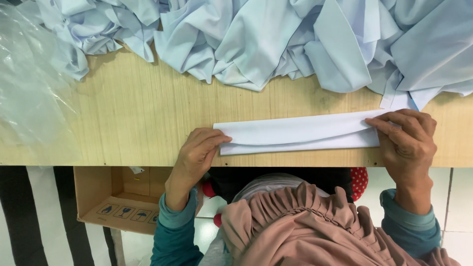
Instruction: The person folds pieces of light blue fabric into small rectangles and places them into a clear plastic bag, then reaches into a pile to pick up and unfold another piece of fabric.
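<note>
at the far left a sheet of clear plastic (pixel 29 83) lay crumpled over the end of the wooden table (pixel 138 108), with a loose heap of pale blue cloth (pixel 276 39) piled along the table's far edge and running all the way across to the right. below the table's near edge, on the left, stood an open cardboard box (pixel 116 199) on the floor, beside a black and white striped surface (pixel 29 216).

moving toward the middle, the left hand (pixel 197 152) rested on the near edge of the table, its fingers curled and narrow, pressing down on the left end of a folded strip of pale blue cloth (pixel 295 134). that folded strip lay flat along the near edge of the table, long and narrow, stretched between the two hands (its upper layer curved down a little over the lower one).

under the table's edge a pink gathered garment (pixel 305 221) filled the lower middle, with teal sleeves (pixel 172 231) at both wrists and a small red dotted thing (pixel 359 180) just showing behind.

at the right, the right hand (pixel 406 138) gripped the right end of the folded strip, fingers bent over the top and pinching the cloth. whether the thumb sat beneath the fold could not be told. pale floor tiles (pixel 460 197) showed at the far right.
</note>
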